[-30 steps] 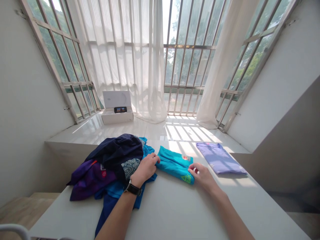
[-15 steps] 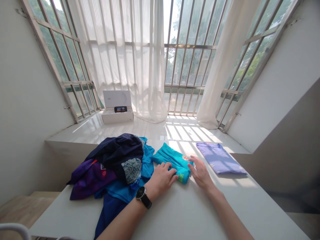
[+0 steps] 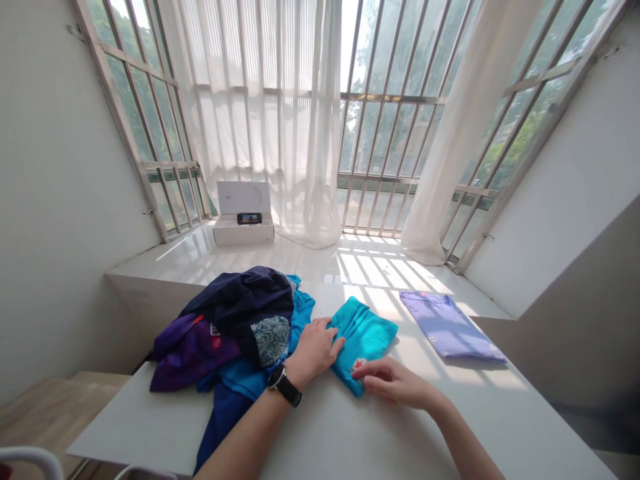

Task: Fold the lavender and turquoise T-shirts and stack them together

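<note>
A folded teal garment (image 3: 365,330) with a red star-like print near its lower corner lies on the white table between my hands. My left hand (image 3: 316,347), with a black-strapped watch on its wrist, rests with fingers spread on the garment's left edge. At the lower corner, my right hand (image 3: 395,383) has its fingertips at the print, thumb and forefinger slightly apart; its other fingers are partly hidden. Left of my left hand is a heap of loose clothes, with a dark navy garment (image 3: 240,297) over a purple one (image 3: 195,357) and bright blue cloth (image 3: 245,380).
A folded lavender garment (image 3: 453,327) lies flat at the right of the white table (image 3: 340,440). On the sill behind stands an open white box (image 3: 243,233) holding a small dark device with a lit screen (image 3: 249,219). Sheer curtains (image 3: 315,133) hang before the barred windows.
The teal garment has been turned on the table, its print swinging from the right side to the lower corner. My right hand has moved down with it; the view has shifted slightly.
</note>
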Motion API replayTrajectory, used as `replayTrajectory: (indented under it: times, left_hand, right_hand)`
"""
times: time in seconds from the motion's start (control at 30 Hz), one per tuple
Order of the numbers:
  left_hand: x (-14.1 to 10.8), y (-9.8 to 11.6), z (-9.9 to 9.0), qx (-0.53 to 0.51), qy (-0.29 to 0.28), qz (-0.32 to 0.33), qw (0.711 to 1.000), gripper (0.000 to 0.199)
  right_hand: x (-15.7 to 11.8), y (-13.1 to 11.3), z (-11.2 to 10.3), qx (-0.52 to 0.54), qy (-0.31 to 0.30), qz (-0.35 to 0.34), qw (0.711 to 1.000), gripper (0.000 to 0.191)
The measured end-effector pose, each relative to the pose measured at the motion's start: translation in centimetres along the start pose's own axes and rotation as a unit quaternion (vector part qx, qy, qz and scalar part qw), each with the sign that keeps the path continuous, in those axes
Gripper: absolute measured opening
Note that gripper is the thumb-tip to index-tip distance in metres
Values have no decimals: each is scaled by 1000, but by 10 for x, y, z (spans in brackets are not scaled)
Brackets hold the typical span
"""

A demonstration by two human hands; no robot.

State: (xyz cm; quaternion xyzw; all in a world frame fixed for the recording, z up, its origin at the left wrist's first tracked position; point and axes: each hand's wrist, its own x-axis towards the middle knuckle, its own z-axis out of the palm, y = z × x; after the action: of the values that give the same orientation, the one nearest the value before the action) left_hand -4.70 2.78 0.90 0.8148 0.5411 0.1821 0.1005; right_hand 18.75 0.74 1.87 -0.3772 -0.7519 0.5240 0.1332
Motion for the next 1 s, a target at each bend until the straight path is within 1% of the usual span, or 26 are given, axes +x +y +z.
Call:
replayTrajectory:
  times: [0.07, 0.1, 0.13, 0.17, 0.2, 0.23, 0.27, 0.3, 0.33, 0.37, 0.4, 0.43, 0.5, 0.57, 0.63, 0.7, 0.77, 0.83, 0.9, 0.97, 1.0]
  left_hand:
    - [-2, 4, 3, -9, -21, 34, 999, 47]
    - [-3, 6, 5, -11, -30, 54, 998, 52]
    - [-4, 8, 6, -10, -37, 71, 997, 56]
    - [-5, 9, 7, -10, -44, 85, 995, 59]
    - [-5, 10, 7, -9, -52, 96, 994, 59]
    - [-5, 10, 7, -10, -62, 102, 993, 59]
    - [-4, 10, 7, -10, -73, 106, 992, 59]
    - [-3, 8, 6, -10, -84, 105, 991, 59]
    - [-2, 6, 6, -9, -92, 103, 990, 59]
    - [-1, 3, 5, -6, -96, 100, 990, 59]
    - [-1, 0, 5, -3, -93, 96, 991, 60]
    - [0, -4, 5, 2, -84, 92, 992, 59]
    - [1, -10, 4, 14, -53, 83, 995, 56]
    - [2, -12, 2, 29, -18, 76, 997, 49]
    - [2, -11, 0, 42, 9, 70, 997, 40]
    - [3, -8, -3, 50, 27, 67, 996, 32]
    - [3, -4, -4, 53, 38, 60, 996, 27]
    - [3, -2, -3, 52, 42, 47, 997, 26]
    - [4, -3, -2, 44, 46, 31, 997, 27]
    - [6, -5, 0, 35, 52, 16, 998, 28]
    - [6, -6, 1, 32, 56, 9, 998, 27]
  right_hand:
    - [-5, -3, 1, 71, -105, 33, 991, 63]
    - [-8, -3, 1, 93, -143, 41, 985, 68]
    - [-9, -3, 0, 105, -159, 41, 981, 70]
    - [-10, -3, -2, 110, -147, 37, 982, 68]
    - [-9, -2, -5, 108, -109, 31, 988, 63]
    - [-8, 0, -8, 97, -43, 23, 994, 58]
    - [-5, 3, -11, 74, 44, 11, 996, 54]
    - [-2, 6, -13, 37, 142, 0, 989, 49]
    - [1, 10, -16, -14, 232, -10, 972, 45]
    - [3, 15, -17, -75, 299, -18, 951, 40]
    - [6, 20, -18, -135, 336, -24, 932, 36]
    - [8, 25, -18, -187, 349, -29, 918, 34]
    - [11, 33, -16, -248, 334, -34, 908, 33]
    - [14, 37, -13, -268, 325, -29, 907, 39]
    - [18, 37, -12, -297, 328, -18, 897, 41]
    - [24, 33, -13, -356, 313, -6, 881, 35]
    - [31, 24, -14, -428, 295, 9, 854, 32]
    - [39, 14, -14, -488, 295, 28, 821, 35]
    - [45, 7, -13, -521, 311, 42, 794, 39]
    - [50, 5, -12, -518, 334, 51, 786, 41]
    - [52, 7, -13, -499, 348, 59, 791, 42]
